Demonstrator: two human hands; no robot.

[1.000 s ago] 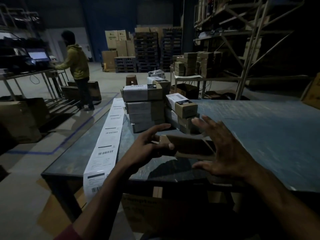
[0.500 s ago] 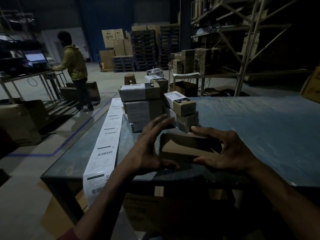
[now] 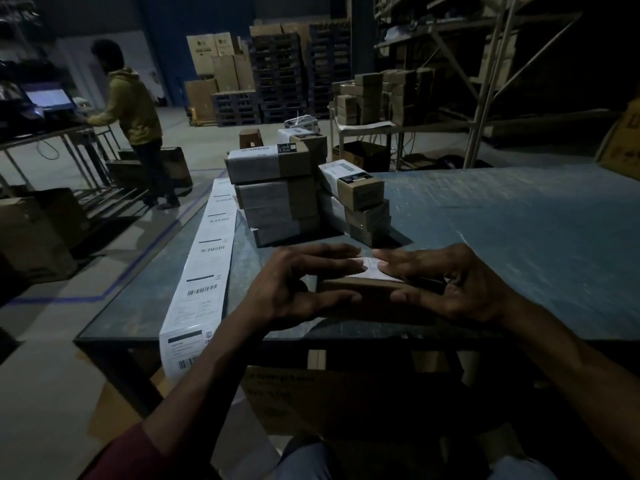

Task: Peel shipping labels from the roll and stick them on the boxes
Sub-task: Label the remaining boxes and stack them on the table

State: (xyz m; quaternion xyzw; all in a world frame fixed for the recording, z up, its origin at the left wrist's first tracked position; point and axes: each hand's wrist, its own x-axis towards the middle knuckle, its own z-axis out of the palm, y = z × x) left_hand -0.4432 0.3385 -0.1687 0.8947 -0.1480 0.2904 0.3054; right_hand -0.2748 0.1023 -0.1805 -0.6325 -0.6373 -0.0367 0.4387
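My left hand (image 3: 298, 289) and right hand (image 3: 446, 285) lie with straight fingers pressing a white shipping label (image 3: 372, 270) onto the cardboard box (image 3: 367, 296) at the table (image 3: 519, 237) edge. The label strip (image 3: 204, 271) lies left; beyond, labelled boxes (image 3: 277, 192) stand stacked, so several look done.

A person (image 3: 133, 109) in a yellow hoodie is seen standing at far left beside a bench (image 3: 45, 135), on which a lit screen (image 3: 48, 97) is set. Stacked pallets (image 3: 277, 79) and large cartons (image 3: 216, 69) are ranged along the back wall. A metal rack (image 3: 485, 74) is placed at right. A stool (image 3: 250, 137) is seen beyond the table's far edge.
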